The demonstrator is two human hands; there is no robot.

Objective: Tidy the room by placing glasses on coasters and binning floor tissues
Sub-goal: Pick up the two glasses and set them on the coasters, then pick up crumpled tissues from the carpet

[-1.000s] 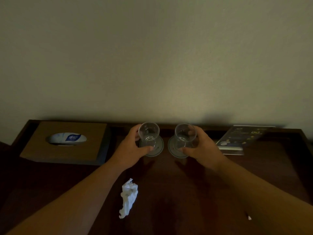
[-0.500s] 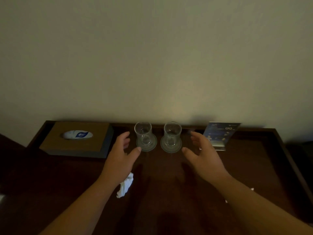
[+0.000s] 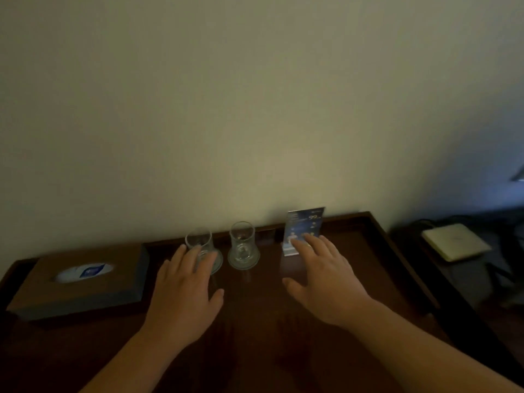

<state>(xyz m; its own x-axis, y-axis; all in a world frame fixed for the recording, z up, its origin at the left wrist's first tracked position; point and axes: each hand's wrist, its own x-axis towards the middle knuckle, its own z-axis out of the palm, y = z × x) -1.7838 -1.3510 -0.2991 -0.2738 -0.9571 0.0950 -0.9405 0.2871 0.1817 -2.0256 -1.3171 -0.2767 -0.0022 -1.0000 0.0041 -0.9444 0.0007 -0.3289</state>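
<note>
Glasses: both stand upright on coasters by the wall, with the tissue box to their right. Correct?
No. The head view shows the tissue box to their left; the left glass and right glass do stand upright on coasters by the wall.

Left glass and right glass, both clear, stand upright side by side near the rear edge of the tabletop. Each rests on a round grey coaster: left coaster, right coaster.

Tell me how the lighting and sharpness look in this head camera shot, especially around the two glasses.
Head view: dim overall, with a soft glow low on the wall; head view: the left glass and right glass show only faint rim highlights against the dark table; head view: wide-angle bend slants the table edges.
</note>
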